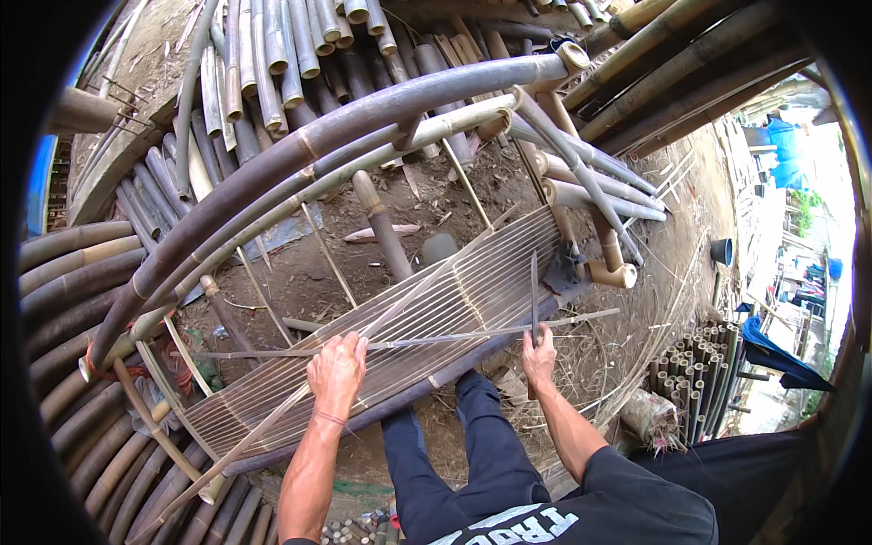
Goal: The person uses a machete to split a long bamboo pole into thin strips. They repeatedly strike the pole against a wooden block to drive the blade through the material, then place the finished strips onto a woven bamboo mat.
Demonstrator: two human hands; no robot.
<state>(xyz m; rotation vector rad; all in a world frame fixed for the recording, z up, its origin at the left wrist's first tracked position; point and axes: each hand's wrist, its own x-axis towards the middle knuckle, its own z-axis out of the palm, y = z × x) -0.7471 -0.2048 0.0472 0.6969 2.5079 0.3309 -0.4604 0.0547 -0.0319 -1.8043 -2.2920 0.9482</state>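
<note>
My left hand (336, 372) is closed around a thin bamboo strip (454, 337), which lies crosswise over the bench seat toward the right. A second, longer bamboo strip (413, 304) runs diagonally under or beside that hand; whether the fingers hold it too is hidden. In my right hand (540, 359) is a long knife (534, 286), its narrow blade pointing away from me. The knife crosses the first strip near the hand; I cannot tell if they touch. Beneath both hands stretches the slatted seat (472, 272) of a bamboo bench, with a curved dark backrest pole (363, 113) beyond it.
Bamboo poles (272, 54) are piled at the far side, with more poles (91, 291) on the left. Upright cut bamboo (695, 377) stands at the right, below a dark bucket (722, 252). Shavings litter the dirt floor (672, 272). My legs (490, 436) are against the bench's near side.
</note>
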